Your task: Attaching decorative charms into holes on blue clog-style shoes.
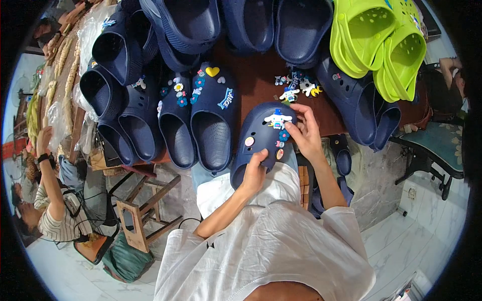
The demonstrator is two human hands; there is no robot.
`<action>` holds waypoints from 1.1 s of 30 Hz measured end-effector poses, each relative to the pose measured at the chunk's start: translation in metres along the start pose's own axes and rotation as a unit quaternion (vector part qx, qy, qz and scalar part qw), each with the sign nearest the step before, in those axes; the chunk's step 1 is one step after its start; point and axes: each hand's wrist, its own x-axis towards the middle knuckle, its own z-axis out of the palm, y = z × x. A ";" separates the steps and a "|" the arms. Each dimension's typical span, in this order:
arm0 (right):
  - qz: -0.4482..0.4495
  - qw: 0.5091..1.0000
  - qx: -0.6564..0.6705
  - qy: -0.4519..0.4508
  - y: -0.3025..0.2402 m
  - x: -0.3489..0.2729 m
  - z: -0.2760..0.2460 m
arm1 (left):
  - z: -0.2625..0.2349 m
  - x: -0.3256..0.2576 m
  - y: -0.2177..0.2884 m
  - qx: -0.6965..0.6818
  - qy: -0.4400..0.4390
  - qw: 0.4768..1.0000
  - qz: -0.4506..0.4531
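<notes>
One clog (pixel 259 134) is sitting gripped in your left hand (pixel 255 173). Your right hand (pixel 307 134) is holding its edge, thumb against a white charm (pixel 276 119).

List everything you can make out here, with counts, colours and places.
Held clog: one, navy, centre
Loose charms: several, multicoloured, beyond it
Other clogs: many, navy, across the table
Green clogs: at least two, lime, upper right
Table: one, brown, beneath the clogs
Stool: one, brown, lower left
Chair: one, teal seat, right
Bundle: one, green, lower left
Other people: at least two, left and right edges
Left fingers: one hand, bare, on held clog
Right fingers: one hand, bare, at its toe
</notes>
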 end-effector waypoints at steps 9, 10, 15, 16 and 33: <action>-0.096 0.954 -0.257 0.119 -0.010 0.016 -0.016 | -0.012 -0.001 -0.013 -0.030 0.038 0.998 0.029; -0.096 0.954 -0.258 0.118 -0.011 0.023 -0.019 | -0.011 -0.001 -0.013 -0.037 0.036 0.998 0.035; -0.207 0.879 -0.413 0.118 -0.005 0.059 -0.024 | -0.008 -0.002 -0.011 -0.039 0.032 0.998 0.038; -0.218 0.861 -0.445 0.110 -0.003 0.067 -0.024 | -0.007 -0.002 -0.011 -0.031 0.046 0.998 0.040; -0.203 0.791 -0.573 0.070 0.007 0.109 -0.019 | 0.003 -0.014 -0.005 0.081 0.025 0.993 0.078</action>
